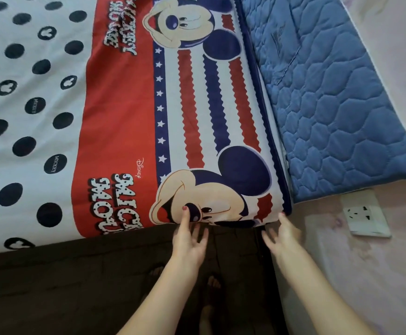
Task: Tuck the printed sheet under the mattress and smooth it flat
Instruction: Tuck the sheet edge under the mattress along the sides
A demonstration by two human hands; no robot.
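The printed sheet [115, 112] covers the mattress top: white with dark dots on the left, a red band, and red and blue stripes with cartoon mouse heads on the right. It lies flat up to the near edge and the near right corner [284, 209]. My left hand [189, 240] is open at the near edge, one fingertip resting on the sheet, the other fingers spread over the dark side below. My right hand [284, 238] is open with fingers spread, its fingertips just below that corner. Neither hand holds fabric.
A dark brown bed side [76, 281] runs below the sheet's near edge. A blue quilted pad [330, 105] stands along the bed's right side against a pale pink wall [378, 274] bearing a white socket [364, 213]. My bare feet [211, 298] show dimly below.
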